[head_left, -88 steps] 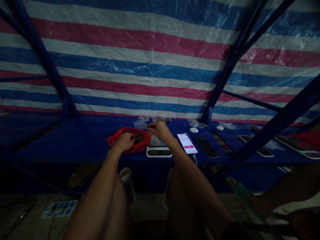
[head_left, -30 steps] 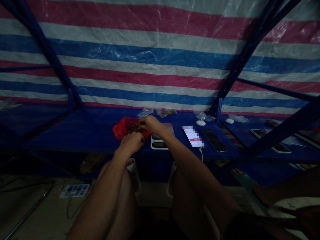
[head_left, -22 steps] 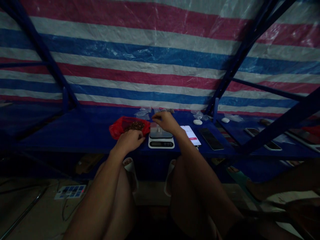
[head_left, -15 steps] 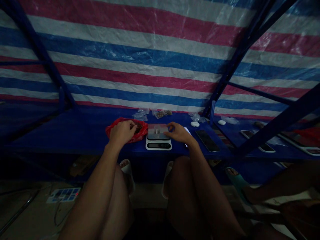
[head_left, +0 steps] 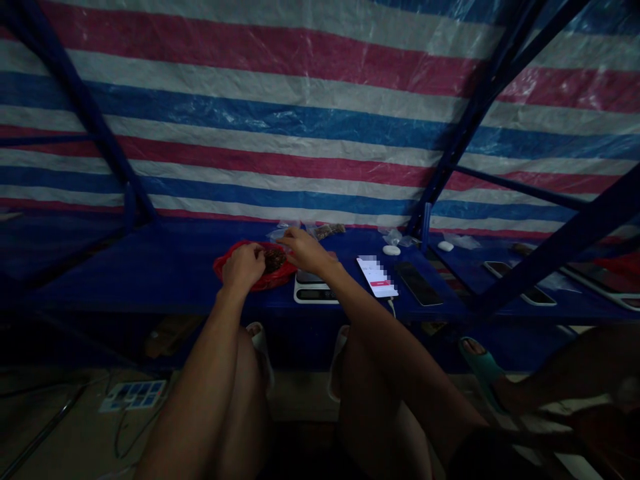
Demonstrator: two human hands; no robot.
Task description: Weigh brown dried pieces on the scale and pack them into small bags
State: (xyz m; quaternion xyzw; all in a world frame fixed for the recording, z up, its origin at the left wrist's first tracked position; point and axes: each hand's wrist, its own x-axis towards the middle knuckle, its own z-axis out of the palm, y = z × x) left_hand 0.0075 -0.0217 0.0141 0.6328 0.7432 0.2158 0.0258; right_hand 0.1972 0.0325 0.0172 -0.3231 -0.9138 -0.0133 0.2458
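Note:
A red plastic bag [head_left: 227, 265] full of small brown pieces [head_left: 274, 259] lies on the blue shelf [head_left: 165, 270]. My left hand [head_left: 243, 265] rests on the bag, fingers curled at the brown pieces. My right hand [head_left: 303, 249] reaches across above the white kitchen scale [head_left: 314, 291], its fingertips pinched near a small clear bag [head_left: 278, 235] at the red bag's far edge. What the pinch holds is too small and dark to name.
A lit phone [head_left: 377, 277] and a dark phone [head_left: 419, 283] lie right of the scale, with white earbud cases [head_left: 391, 250] behind. Small clear bags [head_left: 327, 230] lie along the striped tarp [head_left: 300, 120]. Blue frame bars [head_left: 550, 247] cross at right. Another person's foot [head_left: 480, 367] shows lower right.
My right hand has swung from the right side of the scale back left to the far edge of the red bag, uncovering the lit phone. My left hand stays on the bag.

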